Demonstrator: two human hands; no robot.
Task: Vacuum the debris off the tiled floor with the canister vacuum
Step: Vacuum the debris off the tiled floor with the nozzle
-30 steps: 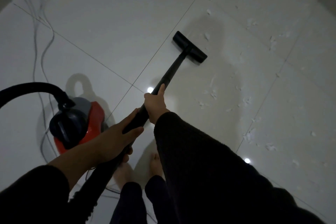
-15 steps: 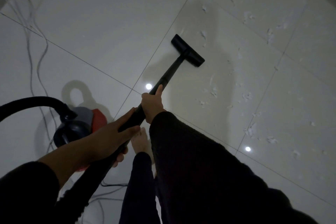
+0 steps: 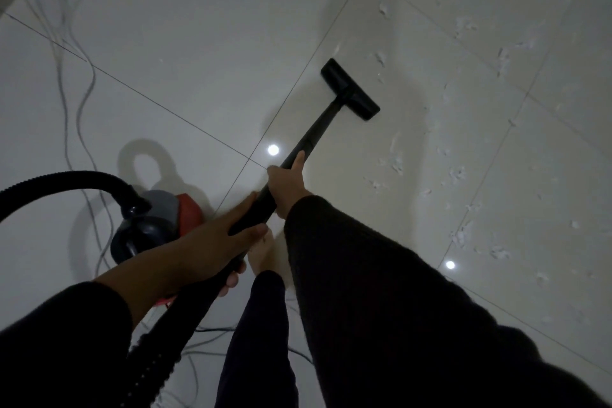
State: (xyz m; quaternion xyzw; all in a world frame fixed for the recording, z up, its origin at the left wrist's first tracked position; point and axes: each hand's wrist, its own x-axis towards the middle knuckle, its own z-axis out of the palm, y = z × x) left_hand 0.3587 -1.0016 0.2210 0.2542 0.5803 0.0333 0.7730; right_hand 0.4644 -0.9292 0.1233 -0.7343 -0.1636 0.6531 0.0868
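Both hands grip the black vacuum wand (image 3: 314, 134). My right hand (image 3: 288, 185) holds it higher up the tube, and my left hand (image 3: 212, 242) wraps it lower, near the hose end. The black floor nozzle (image 3: 349, 89) rests flat on the white tiled floor (image 3: 198, 43), just right of a grout line. White debris scraps (image 3: 394, 162) lie scattered to the right of the nozzle and further across the right-hand tiles. The red and dark canister vacuum (image 3: 155, 222) sits on the floor at my left, its ribbed black hose (image 3: 66, 179) arching out to the left.
Thin grey cables (image 3: 79, 103) trail over the tiles at the left, past the canister. My bare foot (image 3: 261, 253) and dark trouser leg stand between the canister and the wand. Two ceiling-light reflections shine on the floor. A wall edge runs along the top right.
The nozzle has slid back toward me and slightly left across the tile. My view has shifted, and my foot has stepped forward beside the canister.
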